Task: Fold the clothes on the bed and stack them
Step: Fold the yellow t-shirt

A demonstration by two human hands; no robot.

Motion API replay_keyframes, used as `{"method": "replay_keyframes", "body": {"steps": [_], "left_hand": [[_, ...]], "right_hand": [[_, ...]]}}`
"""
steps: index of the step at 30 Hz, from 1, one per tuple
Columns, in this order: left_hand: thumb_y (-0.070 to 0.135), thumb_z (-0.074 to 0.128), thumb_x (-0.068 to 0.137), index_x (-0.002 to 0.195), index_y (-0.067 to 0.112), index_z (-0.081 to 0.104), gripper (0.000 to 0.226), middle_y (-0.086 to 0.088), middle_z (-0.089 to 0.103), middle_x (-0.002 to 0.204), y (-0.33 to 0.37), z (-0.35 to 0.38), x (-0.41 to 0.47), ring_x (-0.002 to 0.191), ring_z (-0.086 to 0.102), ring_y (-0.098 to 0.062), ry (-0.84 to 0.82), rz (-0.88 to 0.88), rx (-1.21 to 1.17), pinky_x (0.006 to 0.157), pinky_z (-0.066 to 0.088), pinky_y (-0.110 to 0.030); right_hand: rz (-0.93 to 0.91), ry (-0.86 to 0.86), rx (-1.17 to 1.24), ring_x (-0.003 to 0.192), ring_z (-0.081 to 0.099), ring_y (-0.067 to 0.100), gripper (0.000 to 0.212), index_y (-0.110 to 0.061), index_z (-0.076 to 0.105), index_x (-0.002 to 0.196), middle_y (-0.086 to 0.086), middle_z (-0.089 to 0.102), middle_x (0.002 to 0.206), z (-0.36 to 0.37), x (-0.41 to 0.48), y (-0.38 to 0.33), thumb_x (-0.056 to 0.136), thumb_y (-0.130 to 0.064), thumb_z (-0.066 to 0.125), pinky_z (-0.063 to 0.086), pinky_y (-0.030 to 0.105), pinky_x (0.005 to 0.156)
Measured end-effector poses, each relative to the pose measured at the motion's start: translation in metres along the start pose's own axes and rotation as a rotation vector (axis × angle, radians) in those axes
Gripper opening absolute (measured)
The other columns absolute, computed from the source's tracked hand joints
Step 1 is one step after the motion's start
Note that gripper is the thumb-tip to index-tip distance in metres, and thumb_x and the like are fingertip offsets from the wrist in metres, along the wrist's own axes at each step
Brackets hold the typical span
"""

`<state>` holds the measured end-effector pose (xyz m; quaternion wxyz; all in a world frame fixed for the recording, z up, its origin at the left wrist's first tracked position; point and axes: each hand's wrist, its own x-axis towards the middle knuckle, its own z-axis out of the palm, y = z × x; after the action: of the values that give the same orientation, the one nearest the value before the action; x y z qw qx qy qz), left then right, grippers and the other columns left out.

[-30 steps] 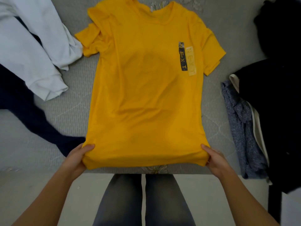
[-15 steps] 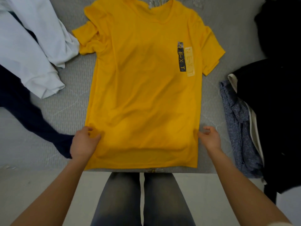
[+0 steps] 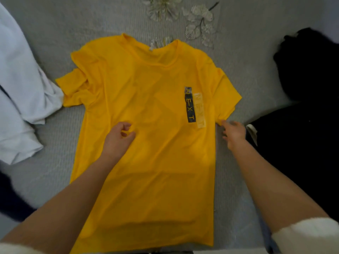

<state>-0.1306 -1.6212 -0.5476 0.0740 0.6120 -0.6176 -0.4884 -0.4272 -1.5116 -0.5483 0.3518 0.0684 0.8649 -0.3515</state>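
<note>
Left hand (image 3: 117,139), right hand (image 3: 233,133), both forward

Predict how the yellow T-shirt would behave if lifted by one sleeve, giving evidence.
The yellow T-shirt would probably flop and drape: the sleeve beside the white garment lies rumpled. It looks thin and light, with soft creases across the chest. It may drag rather than slide on the ribbed bedcover.

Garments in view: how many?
4 at least: yellow shirt in the middle, white one left, navy one lower left, black heap right, which may hide more.
</note>
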Motion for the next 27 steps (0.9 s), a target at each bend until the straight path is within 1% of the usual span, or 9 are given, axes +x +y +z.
{"method": "replay_keyframes", "body": {"steps": [3,8,11,13,16,18,22,25,27], "left_hand": [[0.008,0.061,0.086,0.114,-0.001,0.056,0.030,-0.009,0.052,0.100,0.006,0.010,0.024,0.089,0.047,-0.020,-0.010,-0.004,0.026,0.084,0.041,-0.036],[0.009,0.062,0.086,0.109,-0.001,0.057,0.026,-0.006,0.050,0.078,0.006,0.017,0.053,0.078,0.046,-0.020,-0.006,-0.042,0.036,0.075,0.040,-0.040],[0.009,0.062,0.086,0.106,-0.001,0.057,0.023,0.001,0.043,0.065,0.002,0.017,0.062,0.064,0.041,-0.020,-0.017,-0.060,0.023,0.063,0.033,-0.032],[0.009,0.061,0.086,0.104,0.001,0.057,0.020,0.001,0.042,0.064,0.001,0.016,0.065,0.057,0.038,-0.016,-0.040,-0.064,0.005,0.058,0.031,-0.031],[0.008,0.059,0.087,0.104,0.005,0.056,0.018,0.001,0.041,0.064,0.003,0.016,0.066,0.054,0.038,-0.012,-0.062,-0.081,-0.032,0.056,0.033,-0.028],[0.008,0.057,0.089,0.105,0.010,0.054,0.016,0.002,0.040,0.065,0.007,0.014,0.063,0.050,0.041,-0.008,-0.075,-0.113,-0.098,0.048,0.031,-0.017],[0.007,0.054,0.091,0.108,0.010,0.055,0.017,0.000,0.043,0.068,0.007,0.004,0.057,0.051,0.042,-0.005,-0.120,-0.169,-0.180,0.051,0.032,-0.020],[0.003,0.052,0.091,0.107,0.004,0.059,0.018,-0.002,0.052,0.076,0.004,-0.011,0.053,0.058,0.049,-0.002,-0.002,-0.124,-0.170,0.057,0.035,-0.015],[0.004,0.051,0.090,0.107,0.001,0.060,0.019,-0.005,0.056,0.086,-0.003,-0.026,0.051,0.068,0.052,-0.003,0.203,-0.114,-0.100,0.066,0.040,-0.019]], "right_hand": [[0.059,0.026,0.108,0.073,0.053,0.017,0.014,-0.009,0.057,0.091,0.013,0.056,0.104,0.013,0.021,-0.026,0.085,-0.019,0.065,0.044,0.029,0.060],[0.088,0.146,0.155,0.090,0.046,0.018,0.002,0.000,0.056,0.086,0.019,0.055,0.121,0.024,0.038,-0.056,0.086,-0.001,0.057,0.048,0.032,0.081],[-0.139,0.283,0.121,0.088,0.047,0.015,0.009,-0.005,0.061,0.091,0.010,0.059,0.096,0.010,0.054,-0.084,0.084,-0.009,0.059,0.042,0.021,0.062],[-0.312,0.362,0.065,0.079,0.045,0.015,0.014,-0.016,0.049,0.066,0.000,0.052,0.072,-0.002,0.056,-0.105,0.076,-0.019,0.060,0.035,0.023,0.058],[-0.580,0.377,-0.340,0.069,0.048,0.024,0.021,-0.018,0.036,0.063,0.012,0.056,0.071,-0.009,0.035,-0.112,0.074,-0.026,0.052,0.037,0.033,0.073],[-0.932,0.269,-0.640,0.074,0.057,0.032,0.010,-0.013,0.048,0.076,0.018,0.059,0.077,0.004,0.006,-0.102,0.078,-0.023,0.048,0.035,0.036,0.081],[-1.480,-0.216,-1.125,0.050,0.063,0.029,0.030,-0.010,0.068,0.083,0.013,0.071,0.101,0.049,-0.024,-0.057,0.072,-0.025,0.045,0.048,0.028,0.046],[-1.472,-0.372,-1.265,0.045,0.063,0.026,0.038,-0.014,0.070,0.095,0.012,0.070,0.106,0.069,-0.024,-0.028,0.063,-0.031,0.058,0.044,0.026,0.033],[-1.377,-0.312,-1.223,0.046,0.063,0.028,0.041,-0.013,0.069,0.102,0.016,0.068,0.110,0.071,-0.024,-0.022,0.072,-0.035,0.051,0.045,0.028,0.033]]}}
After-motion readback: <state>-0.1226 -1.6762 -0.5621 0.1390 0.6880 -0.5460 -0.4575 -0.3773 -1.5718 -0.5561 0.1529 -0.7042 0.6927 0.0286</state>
